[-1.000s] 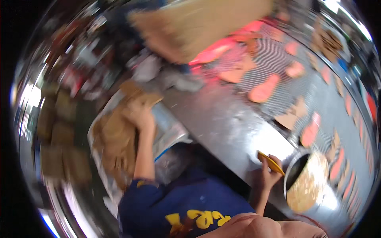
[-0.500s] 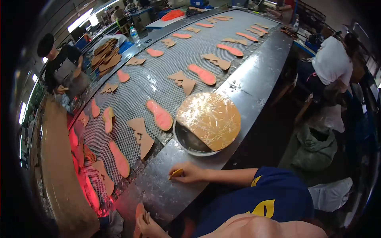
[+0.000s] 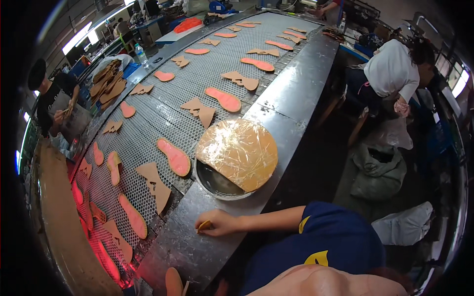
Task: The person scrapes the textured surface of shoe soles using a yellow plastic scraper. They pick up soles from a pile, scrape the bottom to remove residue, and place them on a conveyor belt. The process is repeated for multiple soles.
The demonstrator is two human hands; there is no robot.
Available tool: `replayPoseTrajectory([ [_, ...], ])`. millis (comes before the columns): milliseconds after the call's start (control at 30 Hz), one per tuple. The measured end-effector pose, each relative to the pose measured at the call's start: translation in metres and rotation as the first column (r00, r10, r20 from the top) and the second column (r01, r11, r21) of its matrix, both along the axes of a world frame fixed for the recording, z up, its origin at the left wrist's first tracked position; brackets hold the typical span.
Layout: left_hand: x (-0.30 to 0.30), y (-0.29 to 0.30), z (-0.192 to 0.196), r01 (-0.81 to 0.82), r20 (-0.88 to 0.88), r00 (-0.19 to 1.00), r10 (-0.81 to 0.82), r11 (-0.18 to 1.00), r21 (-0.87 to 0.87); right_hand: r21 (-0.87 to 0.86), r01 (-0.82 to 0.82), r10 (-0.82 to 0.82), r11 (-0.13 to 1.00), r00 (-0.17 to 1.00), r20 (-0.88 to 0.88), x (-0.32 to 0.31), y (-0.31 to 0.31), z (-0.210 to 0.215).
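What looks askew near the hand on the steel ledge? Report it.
The round, plastic-wrapped tan lid sits shifted off the dark metal bowl, leaving its near side uncovered. The hand beside it holds a small yellow piece.

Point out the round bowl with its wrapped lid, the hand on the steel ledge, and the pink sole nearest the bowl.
Bowl (image 3: 217, 185): head view, on its dark inside below the lid.
Hand (image 3: 219, 223): head view, middle of the hand.
Pink sole (image 3: 174, 157): head view, middle of its pink face.
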State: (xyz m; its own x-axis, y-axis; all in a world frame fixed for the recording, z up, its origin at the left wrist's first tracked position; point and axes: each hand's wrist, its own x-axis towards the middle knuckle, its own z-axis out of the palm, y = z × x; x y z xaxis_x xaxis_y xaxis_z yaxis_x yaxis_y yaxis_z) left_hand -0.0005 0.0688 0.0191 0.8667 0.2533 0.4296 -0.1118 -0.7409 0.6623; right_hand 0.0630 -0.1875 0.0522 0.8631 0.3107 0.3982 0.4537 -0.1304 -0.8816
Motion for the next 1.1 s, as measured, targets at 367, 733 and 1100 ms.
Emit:
replayPoseTrajectory([
  [367, -0.009, -0.003, -0.003, -0.082, -0.002, 0.997, 0.082, 0.997, -0.011, 0.087, 0.055, -0.058, 0.995, 0.998, 0.029, 0.003, -0.008, -0.003],
  [733, -0.051, 0.064, -0.018, -0.322, 0.065, 0.944, 0.324, 0.946, -0.045, 0.080, 0.033, -0.041, 0.996, 0.994, 0.103, 0.013, -0.002, -0.016],
  [1100, -0.044, 0.037, -0.018, -0.278, 0.201, 0.925, 0.323, 0.934, -0.224, 0.138, 0.100, -0.116, 0.985, 0.987, 0.114, 0.017, -0.009, -0.014],
])
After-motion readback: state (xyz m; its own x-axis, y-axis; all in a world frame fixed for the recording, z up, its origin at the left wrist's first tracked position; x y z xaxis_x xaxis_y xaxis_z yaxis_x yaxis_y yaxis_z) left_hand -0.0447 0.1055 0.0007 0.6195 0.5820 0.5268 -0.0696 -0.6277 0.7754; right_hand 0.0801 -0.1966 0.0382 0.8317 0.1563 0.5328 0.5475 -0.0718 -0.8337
